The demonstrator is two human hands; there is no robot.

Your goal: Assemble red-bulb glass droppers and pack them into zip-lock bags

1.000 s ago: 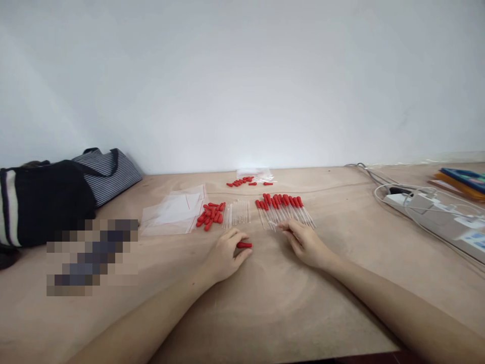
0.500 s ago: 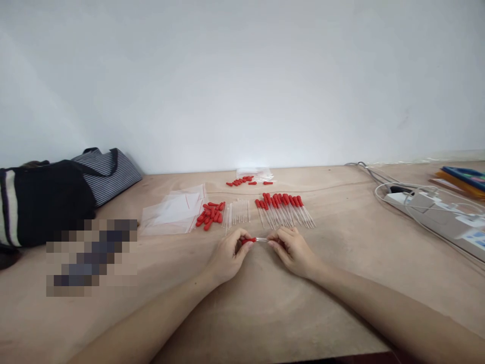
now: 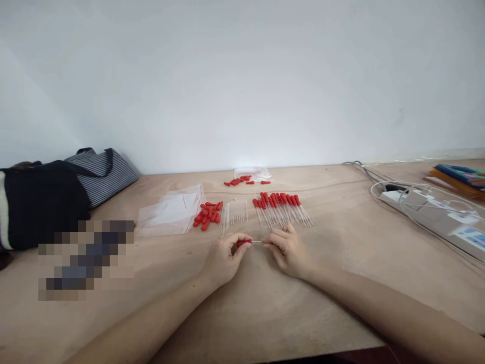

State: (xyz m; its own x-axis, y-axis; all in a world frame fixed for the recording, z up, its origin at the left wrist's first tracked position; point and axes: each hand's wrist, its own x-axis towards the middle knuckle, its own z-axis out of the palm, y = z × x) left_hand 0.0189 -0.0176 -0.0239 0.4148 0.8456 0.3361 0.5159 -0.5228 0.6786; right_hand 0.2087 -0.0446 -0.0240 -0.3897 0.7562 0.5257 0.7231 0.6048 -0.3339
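Note:
Between finger and thumb my left hand (image 3: 227, 255) pinches a red rubber bulb (image 3: 243, 243). A thin clear tube (image 3: 256, 242) runs from the bulb to my right hand (image 3: 290, 250), whose fingers are closed on its other end. Beyond my left hand lie a pile of loose red bulbs (image 3: 207, 215) and a row of clear tubes (image 3: 234, 210). Past my right hand, several tubes with red bulbs fitted (image 3: 282, 205) lie side by side.
Clear plastic bags (image 3: 170, 210) lie at the left, near a black bag (image 3: 45, 202) and a striped bag (image 3: 108, 177). More red bulbs (image 3: 238, 180) sit near the wall. At right are a power strip (image 3: 435, 212) with cables and some stacked folders (image 3: 462, 177).
The fingers of my right hand have shifted along the tube and curled differently. My left hand still grips the bulb, now more exposed. The whole view has shifted slightly.

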